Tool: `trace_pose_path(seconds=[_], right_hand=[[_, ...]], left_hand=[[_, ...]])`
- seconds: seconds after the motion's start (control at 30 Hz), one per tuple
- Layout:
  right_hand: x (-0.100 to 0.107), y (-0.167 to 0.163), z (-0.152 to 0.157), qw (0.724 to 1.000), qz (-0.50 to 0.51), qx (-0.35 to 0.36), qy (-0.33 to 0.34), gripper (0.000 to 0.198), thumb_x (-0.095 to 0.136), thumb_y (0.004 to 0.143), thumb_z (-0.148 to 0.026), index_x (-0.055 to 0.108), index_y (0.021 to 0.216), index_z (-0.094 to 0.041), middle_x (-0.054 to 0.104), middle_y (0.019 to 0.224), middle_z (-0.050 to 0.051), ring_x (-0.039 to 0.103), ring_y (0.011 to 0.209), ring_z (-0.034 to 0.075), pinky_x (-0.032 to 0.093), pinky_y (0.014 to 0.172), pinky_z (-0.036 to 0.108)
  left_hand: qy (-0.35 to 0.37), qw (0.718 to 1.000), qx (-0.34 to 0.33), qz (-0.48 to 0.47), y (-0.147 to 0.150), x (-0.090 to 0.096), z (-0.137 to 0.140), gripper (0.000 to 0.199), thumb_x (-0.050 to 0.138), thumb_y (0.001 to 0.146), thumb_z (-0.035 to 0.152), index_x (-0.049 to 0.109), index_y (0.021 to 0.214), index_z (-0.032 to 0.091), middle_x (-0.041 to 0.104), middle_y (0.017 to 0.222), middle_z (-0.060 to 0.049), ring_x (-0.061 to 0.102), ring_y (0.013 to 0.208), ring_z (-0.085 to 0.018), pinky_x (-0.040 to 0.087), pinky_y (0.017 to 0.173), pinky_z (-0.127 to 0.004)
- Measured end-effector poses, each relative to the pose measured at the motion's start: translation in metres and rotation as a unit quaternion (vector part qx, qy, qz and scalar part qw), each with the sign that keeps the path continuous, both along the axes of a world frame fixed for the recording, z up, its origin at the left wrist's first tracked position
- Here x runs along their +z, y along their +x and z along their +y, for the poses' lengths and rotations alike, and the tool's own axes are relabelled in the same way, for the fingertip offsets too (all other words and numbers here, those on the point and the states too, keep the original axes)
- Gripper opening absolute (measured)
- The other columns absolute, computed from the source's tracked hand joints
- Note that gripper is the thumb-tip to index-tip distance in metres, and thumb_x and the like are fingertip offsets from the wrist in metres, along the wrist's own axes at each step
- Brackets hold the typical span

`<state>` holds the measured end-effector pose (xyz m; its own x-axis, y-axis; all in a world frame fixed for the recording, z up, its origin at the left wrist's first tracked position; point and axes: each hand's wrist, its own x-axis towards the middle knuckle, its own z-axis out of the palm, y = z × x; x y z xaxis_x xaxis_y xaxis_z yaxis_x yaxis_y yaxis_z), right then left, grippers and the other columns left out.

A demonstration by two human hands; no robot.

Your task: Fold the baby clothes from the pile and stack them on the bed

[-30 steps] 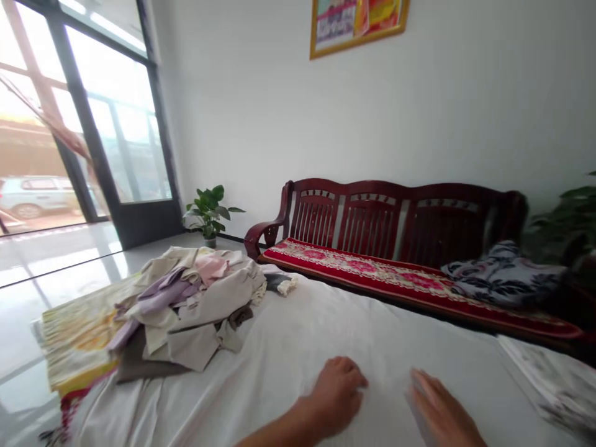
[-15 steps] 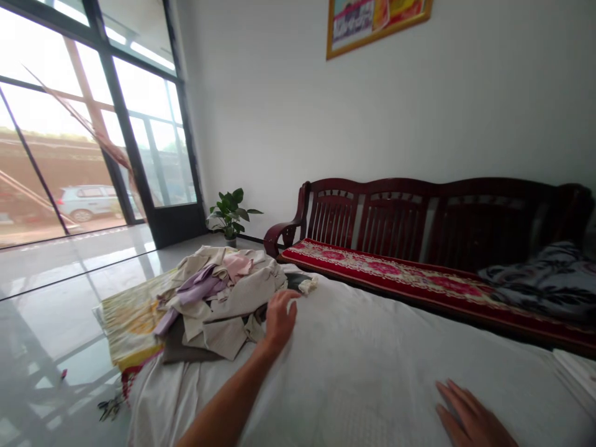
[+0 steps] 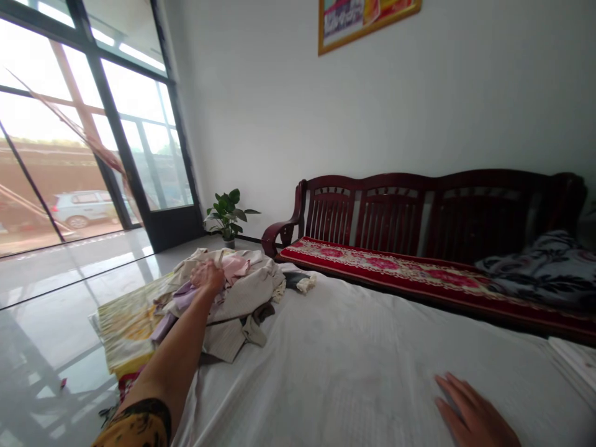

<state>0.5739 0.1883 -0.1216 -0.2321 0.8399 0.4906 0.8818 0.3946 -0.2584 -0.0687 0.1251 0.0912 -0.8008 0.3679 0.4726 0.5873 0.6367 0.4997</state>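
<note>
A heap of crumpled clothes in beige, lilac, pink and grey lies at the left end of a table or bed covered by a white sheet. My left hand is on top of this heap, its fingers bent down and closed on a light-coloured garment; which piece exactly is hard to make out. A pink garment lies just right of that hand. At the lower right, my right hand rests on or just over the sheet, fingers stretched out, holding nothing.
Behind the sheet stands a dark wooden bench with a red floral cushion and a patterned blanket. A yellow cloth sits under the heap's left side. A potted plant stands by the glass door.
My left hand has moved left and away from me, from the heap's near right edge onto its top, and closed on cloth there. My right hand stays about where it was.
</note>
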Motion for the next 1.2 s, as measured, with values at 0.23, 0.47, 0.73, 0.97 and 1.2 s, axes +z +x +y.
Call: trace_pose_path(seconds=[0.23, 0.47, 0.73, 0.97, 1.2], right_hand=[[0.009, -0.006, -0.007, 1.000, -0.019, -0.008, 0.003, 0.059, 0.032, 0.090, -0.049, 0.070, 0.120, -0.016, 0.065, 0.131, 0.013, 0.057, 0.123, 0.033, 0.047, 0.103, 0.052], [0.015, -0.009, -0.011, 0.999, -0.028, -0.014, -0.009, 0.061, 0.030, 0.090, -0.049, 0.069, 0.122, -0.015, 0.064, 0.132, 0.013, 0.056, 0.125, 0.033, 0.046, 0.105, 0.053], [0.009, -0.006, -0.010, 0.999, -0.029, -0.015, -0.001, 0.059, 0.032, 0.091, -0.049, 0.068, 0.123, -0.016, 0.064, 0.133, 0.012, 0.055, 0.127, 0.033, 0.044, 0.106, 0.052], [0.012, -0.008, -0.013, 1.000, -0.025, -0.016, -0.001, 0.057, 0.031, 0.092, -0.048, 0.068, 0.123, -0.017, 0.063, 0.134, 0.012, 0.055, 0.127, 0.032, 0.043, 0.107, 0.053], [0.013, -0.008, -0.015, 0.999, -0.031, -0.013, -0.014, 0.058, 0.030, 0.092, -0.048, 0.067, 0.125, -0.017, 0.062, 0.135, 0.012, 0.053, 0.129, 0.032, 0.041, 0.109, 0.053]], left_hand=[[0.084, 0.996, -0.015, -0.005, -0.005, 0.010, 0.004, 0.017, 0.048, 0.091, 0.027, 0.060, 0.090, 0.015, 0.064, 0.094, -0.015, 0.063, 0.092, -0.031, 0.048, 0.078, -0.043], [0.269, 0.953, -0.125, 0.064, 0.037, 0.045, 0.021, 0.010, 0.049, 0.092, 0.024, 0.055, 0.086, 0.017, 0.056, 0.078, -0.002, 0.054, 0.076, -0.019, 0.044, 0.074, -0.032], [0.238, 0.809, -0.536, 0.042, 0.175, 0.007, 0.034, 0.015, 0.049, 0.094, 0.030, 0.059, 0.096, 0.019, 0.060, 0.083, -0.001, 0.054, 0.077, -0.015, 0.046, 0.074, -0.026], [-0.136, 0.748, -0.649, -0.039, 0.193, -0.067, 0.009, 0.030, 0.061, 0.085, 0.028, 0.065, 0.114, 0.022, 0.068, 0.106, -0.003, 0.064, 0.085, -0.017, 0.050, 0.080, -0.027], [0.047, 0.968, -0.193, 0.150, 0.133, -0.008, -0.009, 0.058, 0.058, 0.088, 0.043, 0.047, 0.141, 0.021, 0.044, 0.147, -0.017, 0.039, 0.135, -0.036, 0.032, 0.110, -0.052]])
